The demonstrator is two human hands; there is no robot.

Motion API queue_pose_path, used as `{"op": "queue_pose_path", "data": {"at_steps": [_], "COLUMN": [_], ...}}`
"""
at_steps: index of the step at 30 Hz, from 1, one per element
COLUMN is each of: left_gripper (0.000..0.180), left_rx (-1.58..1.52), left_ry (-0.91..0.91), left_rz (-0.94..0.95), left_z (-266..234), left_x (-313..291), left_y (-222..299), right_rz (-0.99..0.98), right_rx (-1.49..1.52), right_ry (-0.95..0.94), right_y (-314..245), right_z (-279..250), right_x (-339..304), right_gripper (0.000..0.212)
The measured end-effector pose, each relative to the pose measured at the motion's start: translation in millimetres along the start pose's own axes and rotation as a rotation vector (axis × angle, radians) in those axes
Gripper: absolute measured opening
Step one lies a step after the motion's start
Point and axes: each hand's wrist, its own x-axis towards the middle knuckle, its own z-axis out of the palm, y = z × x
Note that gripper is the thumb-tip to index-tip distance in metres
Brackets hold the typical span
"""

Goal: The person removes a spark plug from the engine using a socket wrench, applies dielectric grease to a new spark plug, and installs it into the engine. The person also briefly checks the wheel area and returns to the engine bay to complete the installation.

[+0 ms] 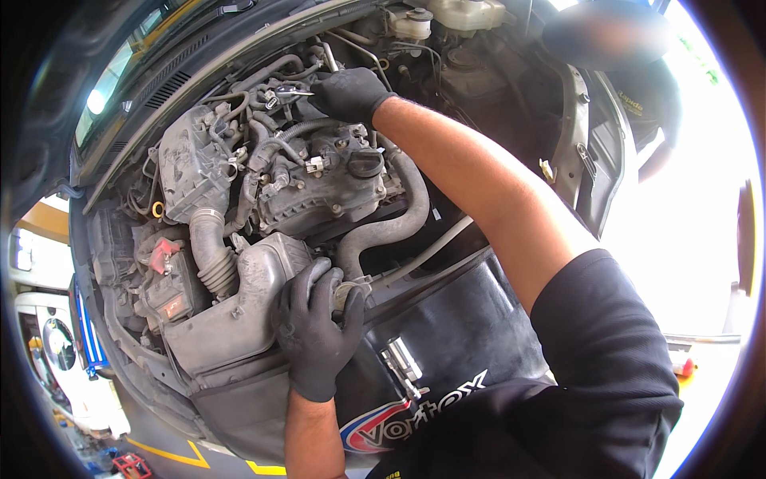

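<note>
My right hand (349,93), in a black glove, reaches to the far side of the engine. Its fingers are closed round a shiny metal hand tool (297,93) whose kind I cannot make out; its tip points left among hoses and connectors. My left hand (315,329), also gloved, rests with fingers apart on the edge of the grey plastic air intake duct (259,275), beside the radiator cap (349,294). Between my hands lies the engine's valve cover (319,195) with a black oil filler cap (365,164).
A black fender cover (463,335) drapes the front edge, with silver metal tools (403,363) lying on it. The battery (171,295) with a red terminal cover sits at left. A thick curved hose (399,227) runs under my right forearm. Another person (638,88) stands at upper right.
</note>
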Motion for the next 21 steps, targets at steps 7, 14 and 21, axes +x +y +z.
{"op": "queue_pose_path", "data": {"at_steps": [7, 14, 21], "left_gripper": [0.033, 0.033, 0.035], "left_rx": [0.027, 0.011, 0.044], "left_ry": [0.015, 0.005, -0.01], "left_rz": [0.027, 0.015, 0.018], "left_z": [0.8, 1.2, -4.0], "left_x": [0.6, 0.8, 2.5], "left_y": [-1.0, -1.6, 0.8], "right_rz": [0.028, 0.102, 0.255], "right_rx": [0.037, 0.062, 0.062], "right_ry": [-0.036, -0.127, -0.137], "right_y": [3.4, -1.7, -78.1], "right_z": [-5.4, -13.6, -21.7], "right_x": [-7.1, -9.4, -1.3], "right_gripper": [0.035, 0.037, 0.04]}}
